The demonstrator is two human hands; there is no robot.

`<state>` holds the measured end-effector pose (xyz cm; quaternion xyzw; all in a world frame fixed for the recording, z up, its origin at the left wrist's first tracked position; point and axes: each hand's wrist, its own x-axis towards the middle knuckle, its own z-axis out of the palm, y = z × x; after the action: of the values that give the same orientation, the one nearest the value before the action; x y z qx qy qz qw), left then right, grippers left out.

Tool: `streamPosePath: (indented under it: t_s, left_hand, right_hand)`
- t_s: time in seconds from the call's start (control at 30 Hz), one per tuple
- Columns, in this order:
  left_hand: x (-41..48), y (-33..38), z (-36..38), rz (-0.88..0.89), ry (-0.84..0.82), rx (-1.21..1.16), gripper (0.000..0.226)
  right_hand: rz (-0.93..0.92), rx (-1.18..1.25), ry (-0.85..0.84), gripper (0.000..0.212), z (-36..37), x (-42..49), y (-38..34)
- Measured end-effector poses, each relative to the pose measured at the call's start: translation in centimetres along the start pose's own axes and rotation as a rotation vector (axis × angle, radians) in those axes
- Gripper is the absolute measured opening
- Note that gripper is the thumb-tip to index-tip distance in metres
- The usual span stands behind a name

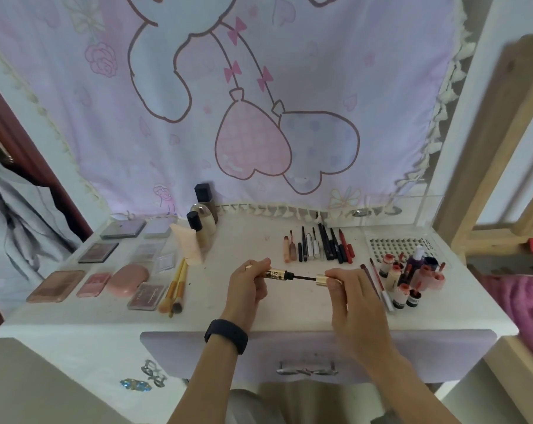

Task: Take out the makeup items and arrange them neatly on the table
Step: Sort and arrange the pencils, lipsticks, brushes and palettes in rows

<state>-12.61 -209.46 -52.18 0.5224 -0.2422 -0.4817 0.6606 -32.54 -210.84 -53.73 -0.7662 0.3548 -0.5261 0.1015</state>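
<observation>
— Mascara tube [275, 274]: where is it?
— It is held level above the front middle of the white table [228, 319], not touching it. The left hand [249, 286] has its fingers curled round the gold mascara tube. The right hand [350, 298] pinches the gold cap [326, 279] between thumb and fingers. A dark wand [305, 277] bridges the gap between the tube's mouth and the cap. I cannot tell whether its tip is inside the tube.
— What else is laid out?
— At the left, flat palettes [98, 251] lie in rows, with a pink oval case [127, 280] among them. Just right of them lie brushes [175, 286] with pale yellow handles. Behind those stand dark-capped bottles [202, 228] and a peach squeeze tube [187, 244]. Beyond the hands, slim pencils [320, 246] lie side by side in a row. At the right, small red-topped bottles [402, 283] stand clustered.
— Anything on the person?
— A black band [227, 335] circles the left wrist. A pink cartoon cloth [259, 102] hangs behind the table.
</observation>
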Motion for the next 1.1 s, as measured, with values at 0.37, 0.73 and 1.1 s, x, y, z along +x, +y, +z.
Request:
streamPosePath:
  t_s: [0.37,0.73,1.1]
  left_hand:
    - [-0.6,4.3,0.2,0.034,-0.142,-0.095,0.038]
    - [-3.1,4.1,1.5,-0.082,-0.071,-0.096,0.018]
    - [-5.9,0.0,4.0,-0.218,-0.242,0.067,0.030]
  right_hand:
    - [0.161,0.072,-0.011,0.020,-4.9,1.6,-1.7]
    - [0.531,0.427,0.086,0.017,-5.9,1.9,-2.2]
    - [1.135,1.185,0.107,0.033,-5.4,-1.1,-1.2]
